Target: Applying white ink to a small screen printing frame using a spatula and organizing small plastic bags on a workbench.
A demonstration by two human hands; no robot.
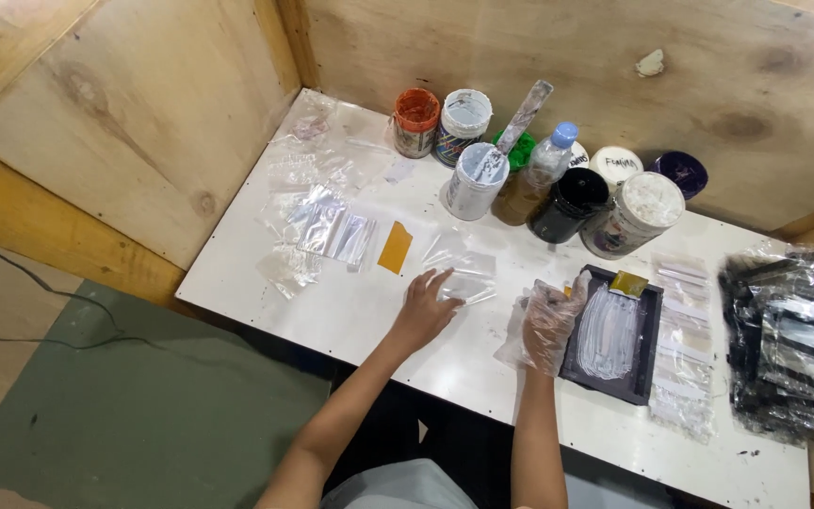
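Observation:
My left hand lies flat on the white table, its fingertips on a small clear plastic bag. My right hand wears a thin clear plastic glove and rests against the left edge of a black printing frame smeared with whitish ink. A small yellow scraper sits at the top of that frame. Neither hand grips anything.
Several paint jars and a plastic bottle stand at the back; one jar holds a stirring stick. Loose clear bags and an orange card lie to the left. Printed bags and a black-printed pile lie right.

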